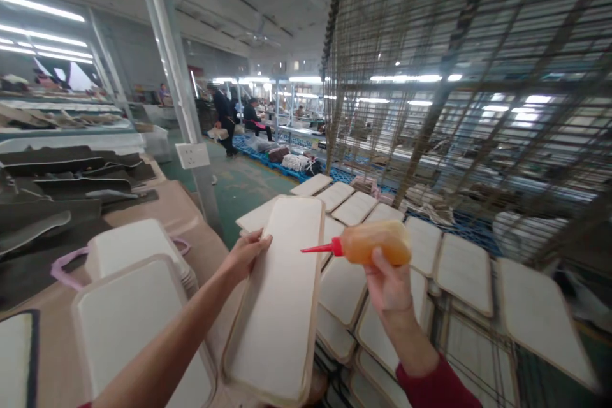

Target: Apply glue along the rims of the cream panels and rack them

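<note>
My left hand point(248, 254) grips the left edge of a long white panel point(282, 293) with rounded corners and a tan border. The thumb lies on its face, and the other fingers are partly hidden behind it. In my right hand point(389, 284) is a squeeze bottle point(375, 242) of amber liquid, tipped on its side. Its red nozzle point(318, 248) points left, over the panel's right edge; whether it touches the panel I cannot tell.
Many similar white panels point(463, 271) lie in rows at right. More panels point(129, 325) are stacked on the brown-covered table point(179, 207) at left, near dark pieces point(71, 178). A metal post point(176, 57) stands beyond; a wire rack point(444, 44) looms upper right. People point(224, 115) are in the background.
</note>
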### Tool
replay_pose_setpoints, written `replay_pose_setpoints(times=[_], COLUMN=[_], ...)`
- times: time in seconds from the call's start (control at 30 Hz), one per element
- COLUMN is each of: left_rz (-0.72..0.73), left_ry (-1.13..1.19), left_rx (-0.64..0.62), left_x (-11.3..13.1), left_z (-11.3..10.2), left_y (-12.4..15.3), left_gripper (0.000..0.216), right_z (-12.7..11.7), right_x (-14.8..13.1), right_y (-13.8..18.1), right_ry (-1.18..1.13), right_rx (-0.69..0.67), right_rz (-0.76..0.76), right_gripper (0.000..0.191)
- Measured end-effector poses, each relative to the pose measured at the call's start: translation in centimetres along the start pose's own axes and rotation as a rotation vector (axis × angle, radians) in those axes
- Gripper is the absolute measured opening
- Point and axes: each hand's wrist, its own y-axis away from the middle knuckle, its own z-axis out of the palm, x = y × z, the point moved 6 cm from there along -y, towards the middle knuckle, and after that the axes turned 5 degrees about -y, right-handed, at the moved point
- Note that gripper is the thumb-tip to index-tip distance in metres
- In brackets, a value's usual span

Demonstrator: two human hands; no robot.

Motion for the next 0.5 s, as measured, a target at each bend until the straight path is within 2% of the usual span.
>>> replay_pose_setpoints(times=[0.1,0.2,0.4,0.5], left_rz=[0.011,0.000,-0.055,-0.052], left_ry=[-0.035,-0.060,-0.076,-0.109], left_rx=[-0.154,-0.264,-0.325,-0.385], left_x=[-0.7,-0.9,-0.3,-0.1], left_z=[2.0,2.9,3.4,4.2], left_y=[1.0,1.6,2.5,3.1], left_gripper=[0.044,0.050,0.038,0.040], right_z=[0.2,-0.6,-2.5,-2.8], right_x=[0.1,0.2,0.4,0.1], right_y=[-1.5,-2.4,-2.8,-2.7], right_ry=[0.053,0.138,0.164,0.161], right_rx=[-0.005,-0.013,-0.001,0.011], right_rz=[-0.080,-0.155,-0.164,-0.153], right_gripper=[0.050,0.057,0.054,0.053])
